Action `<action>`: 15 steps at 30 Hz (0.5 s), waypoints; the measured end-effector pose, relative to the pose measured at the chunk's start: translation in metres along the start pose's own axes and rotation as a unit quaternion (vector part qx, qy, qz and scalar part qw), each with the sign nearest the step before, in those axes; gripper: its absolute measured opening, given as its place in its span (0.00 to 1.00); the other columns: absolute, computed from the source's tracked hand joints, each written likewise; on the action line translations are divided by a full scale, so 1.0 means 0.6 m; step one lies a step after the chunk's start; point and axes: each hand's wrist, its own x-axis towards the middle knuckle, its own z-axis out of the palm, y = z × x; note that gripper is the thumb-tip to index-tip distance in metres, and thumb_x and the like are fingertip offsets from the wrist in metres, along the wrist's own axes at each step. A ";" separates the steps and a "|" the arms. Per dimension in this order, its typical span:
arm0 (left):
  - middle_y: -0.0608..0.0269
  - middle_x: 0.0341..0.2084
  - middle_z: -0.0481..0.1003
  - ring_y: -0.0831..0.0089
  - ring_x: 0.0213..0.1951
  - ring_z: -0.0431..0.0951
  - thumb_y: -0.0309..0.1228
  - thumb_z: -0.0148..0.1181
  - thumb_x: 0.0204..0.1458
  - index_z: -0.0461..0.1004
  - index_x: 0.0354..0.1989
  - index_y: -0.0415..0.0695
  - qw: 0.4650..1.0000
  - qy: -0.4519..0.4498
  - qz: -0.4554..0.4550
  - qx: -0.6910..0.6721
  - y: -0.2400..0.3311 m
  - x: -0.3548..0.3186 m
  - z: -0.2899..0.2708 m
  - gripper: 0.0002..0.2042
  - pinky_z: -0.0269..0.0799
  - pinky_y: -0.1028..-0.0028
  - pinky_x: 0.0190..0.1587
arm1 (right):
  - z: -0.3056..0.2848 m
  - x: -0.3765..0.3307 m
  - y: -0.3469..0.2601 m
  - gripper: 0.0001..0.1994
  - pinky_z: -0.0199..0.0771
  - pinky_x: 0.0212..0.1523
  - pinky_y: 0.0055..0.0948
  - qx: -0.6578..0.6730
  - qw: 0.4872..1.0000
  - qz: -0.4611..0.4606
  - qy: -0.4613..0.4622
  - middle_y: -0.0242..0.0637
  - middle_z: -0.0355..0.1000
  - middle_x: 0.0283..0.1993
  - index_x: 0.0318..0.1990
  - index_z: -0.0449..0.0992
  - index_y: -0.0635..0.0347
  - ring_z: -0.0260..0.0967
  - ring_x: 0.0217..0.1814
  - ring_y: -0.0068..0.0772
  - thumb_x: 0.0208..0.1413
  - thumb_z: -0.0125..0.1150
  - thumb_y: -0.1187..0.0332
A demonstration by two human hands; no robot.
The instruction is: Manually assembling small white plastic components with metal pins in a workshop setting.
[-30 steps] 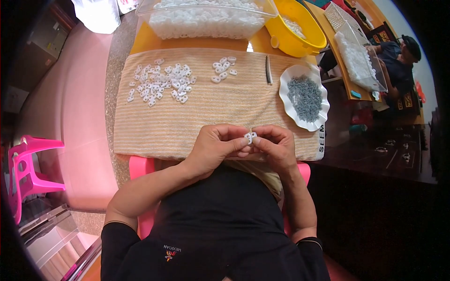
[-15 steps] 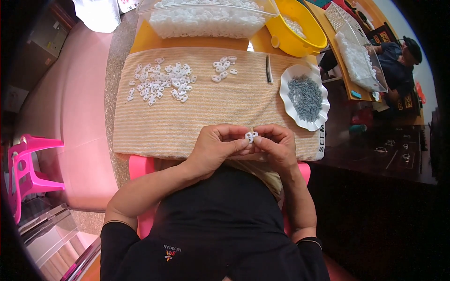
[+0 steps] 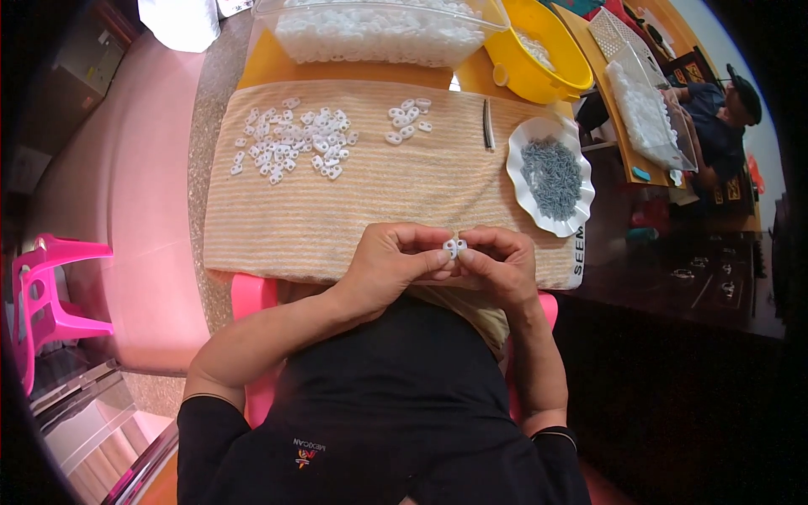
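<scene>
Close to my body, above the near edge of the striped towel [image 3: 337, 206], my left hand [image 3: 394, 257] pinches a small white two-hole plastic piece [image 3: 449, 247] between thumb and fingers. My right hand [image 3: 503, 259] pinches a second white two-hole piece [image 3: 462, 246], and the two pieces meet side by side. Whether they are joined I cannot tell. Many similar loose pieces [image 3: 295, 143] lie in a cluster at the towel's far left, with a smaller group [image 3: 407, 120] right of it. A scalloped white dish [image 3: 519, 189] of small grey pins [image 3: 551, 177] stands at the right.
Two thin sticks [image 3: 488, 124], dark and pale, lie beside the dish. Behind the towel stand a clear bin [image 3: 379, 38] of white pieces and a yellow tub [image 3: 560, 84]. A pink stool [image 3: 63, 316] is at the left. Another person [image 3: 715, 118] sits at a table far right.
The two white pieces between my hands have come closer together, edge to edge. My hands have shifted very slightly to the right; the view has moved a little.
</scene>
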 end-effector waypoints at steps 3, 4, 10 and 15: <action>0.56 0.36 0.78 0.74 0.36 0.79 0.22 0.60 0.52 0.73 0.45 0.31 1.000 -0.005 -0.002 0.007 -0.002 0.000 -0.003 0.13 0.78 0.77 0.41 | 0.004 -0.001 0.000 0.10 0.76 0.38 0.21 -0.036 0.999 -0.031 -0.011 0.41 0.76 0.38 0.42 0.76 0.70 0.74 0.36 0.25 0.51 0.62 0.81; 0.56 0.35 0.78 0.74 0.35 0.79 0.22 0.60 0.52 0.73 0.45 0.31 1.000 -0.008 -0.001 0.013 -0.003 0.000 -0.004 0.13 0.78 0.77 0.41 | 0.001 0.000 0.004 0.10 0.76 0.39 0.22 -0.034 0.999 -0.033 -0.017 0.41 0.76 0.38 0.42 0.76 0.70 0.74 0.37 0.26 0.51 0.62 0.81; 0.58 0.35 0.78 0.75 0.35 0.79 0.23 0.61 0.52 0.74 0.44 0.31 1.000 -0.006 -0.005 0.010 -0.003 0.002 -0.002 0.12 0.77 0.78 0.40 | 0.004 -0.003 -0.001 0.10 0.76 0.39 0.21 -0.013 1.000 -0.004 -0.004 0.41 0.76 0.39 0.43 0.76 0.70 0.75 0.37 0.25 0.52 0.63 0.79; 0.59 0.35 0.78 0.77 0.34 0.78 0.24 0.61 0.52 0.74 0.45 0.32 1.000 -0.005 -0.007 0.001 -0.002 0.002 0.000 0.13 0.77 0.79 0.39 | 0.000 -0.001 -0.002 0.11 0.77 0.39 0.21 -0.027 1.000 0.003 -0.009 0.40 0.77 0.37 0.43 0.75 0.69 0.75 0.36 0.25 0.52 0.63 0.78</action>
